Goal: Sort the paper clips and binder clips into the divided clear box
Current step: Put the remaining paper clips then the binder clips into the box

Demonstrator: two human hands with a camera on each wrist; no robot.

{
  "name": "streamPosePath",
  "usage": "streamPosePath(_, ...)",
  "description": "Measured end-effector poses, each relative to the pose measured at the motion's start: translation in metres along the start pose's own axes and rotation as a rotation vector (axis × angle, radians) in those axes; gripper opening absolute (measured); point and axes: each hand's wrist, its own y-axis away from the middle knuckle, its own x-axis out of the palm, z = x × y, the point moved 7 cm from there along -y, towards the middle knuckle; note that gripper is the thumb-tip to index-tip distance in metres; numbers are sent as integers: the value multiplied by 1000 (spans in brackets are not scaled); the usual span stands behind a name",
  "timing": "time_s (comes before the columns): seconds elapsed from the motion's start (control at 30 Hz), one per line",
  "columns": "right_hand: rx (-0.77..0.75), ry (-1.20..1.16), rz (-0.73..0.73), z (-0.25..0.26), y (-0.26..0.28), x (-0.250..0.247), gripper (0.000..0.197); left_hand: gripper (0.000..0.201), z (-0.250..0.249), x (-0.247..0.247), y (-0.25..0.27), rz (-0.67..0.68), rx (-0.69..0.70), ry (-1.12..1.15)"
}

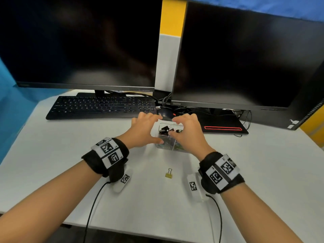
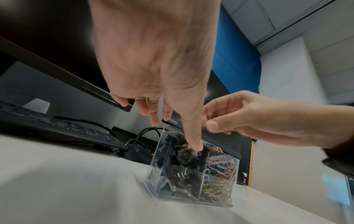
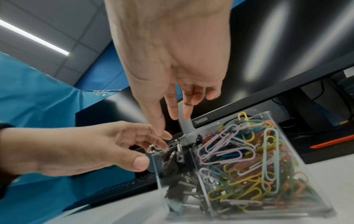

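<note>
Flanking clear box (image 1: 172, 147) rim: both hands (image 1: 142, 130).

White desk (image 1: 52, 155), two dark monitors (image 1: 84, 41), blue partition (image 1: 10, 102), ceiling strip light (image 3: 34, 37).

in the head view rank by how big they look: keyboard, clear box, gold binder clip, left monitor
1. left monitor
2. keyboard
3. clear box, partly hidden by the hands
4. gold binder clip

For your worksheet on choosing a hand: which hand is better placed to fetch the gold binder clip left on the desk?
Probably the right hand: the gold binder clip lies slightly nearer its wrist. Both hands hover at the box, so it's close.
</note>
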Motion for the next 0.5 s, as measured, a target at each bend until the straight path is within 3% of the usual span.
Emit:
streamPosePath(0.1, -95, 93, 33, 8, 21, 1, 28, 79, 1, 8, -4, 24, 0, -24)
streamPosePath(0.17, -133, 186, 213, 9, 40, 16, 26, 67, 1, 11, -7, 2, -11, 10)
streamPosePath(0.3, -158, 344, 551, 5, 69, 53, 45, 53, 3, 11, -11, -33, -42, 94)
streamPosePath(0.5, -171, 228, 580, 3, 66, 62, 11, 53, 6, 12, -11, -34, -58, 107)
